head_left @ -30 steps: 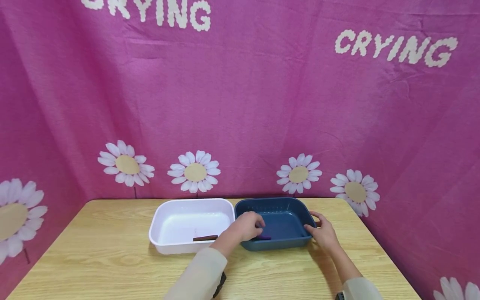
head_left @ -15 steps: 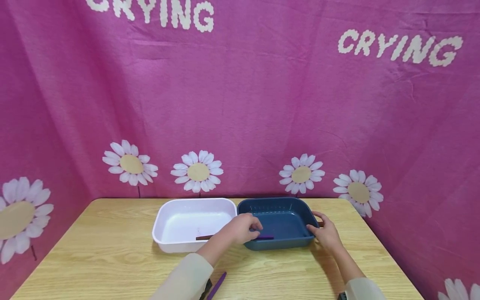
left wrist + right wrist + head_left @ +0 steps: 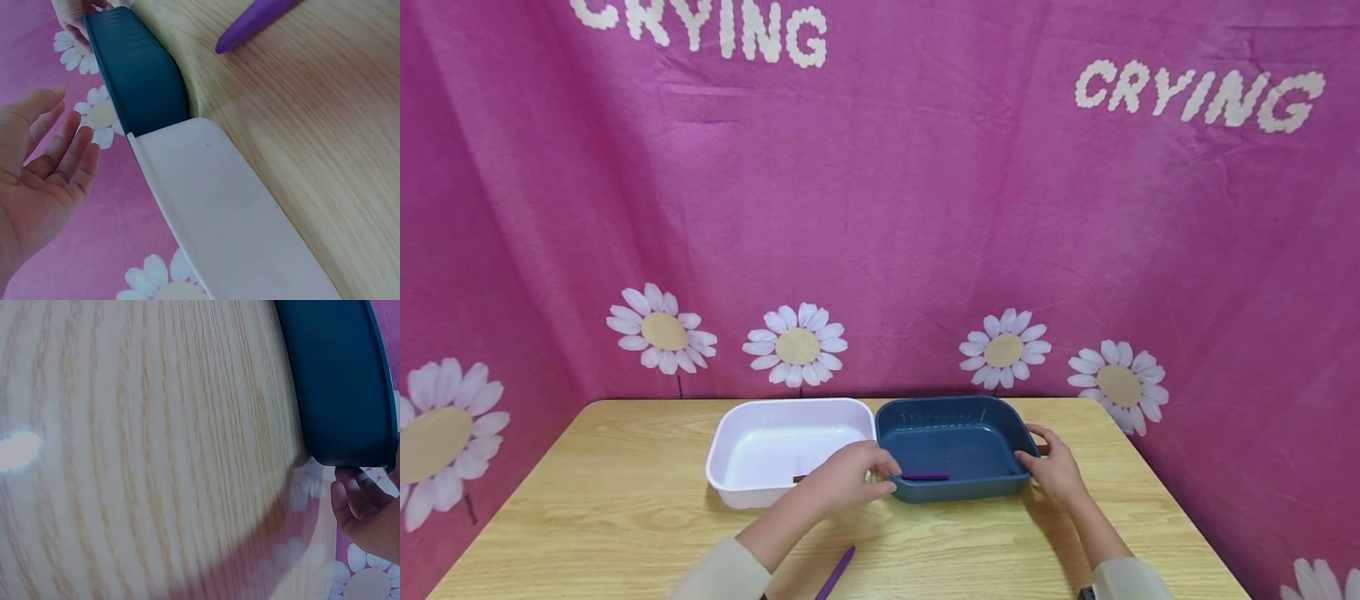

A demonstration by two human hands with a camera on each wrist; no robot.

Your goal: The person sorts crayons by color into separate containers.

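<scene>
A white tray (image 3: 741, 429) and a dark blue tray (image 3: 1000, 417) stand side by side on the wooden table (image 3: 587, 517). My left hand (image 3: 853, 477) hovers over the near rims where the trays meet, fingers straight and holding nothing; the left wrist view shows its bare palm (image 3: 37, 187). A purple stick (image 3: 925, 477) lies in the blue tray's near edge, just right of that hand. A brown stick (image 3: 797, 479) lies in the white tray, mostly hidden by the hand. My right hand (image 3: 1048, 462) grips the blue tray's right rim (image 3: 340, 394).
Another purple stick (image 3: 837, 573) lies loose on the table in front of the trays, also seen as a purple stick (image 3: 256, 22) in the left wrist view. A pink daisy-print cloth (image 3: 880, 208) walls in the back and both sides.
My left hand let go of the purple stick in the blue tray and drew back left, toward the near rims. The right hand has stayed on the blue tray.
</scene>
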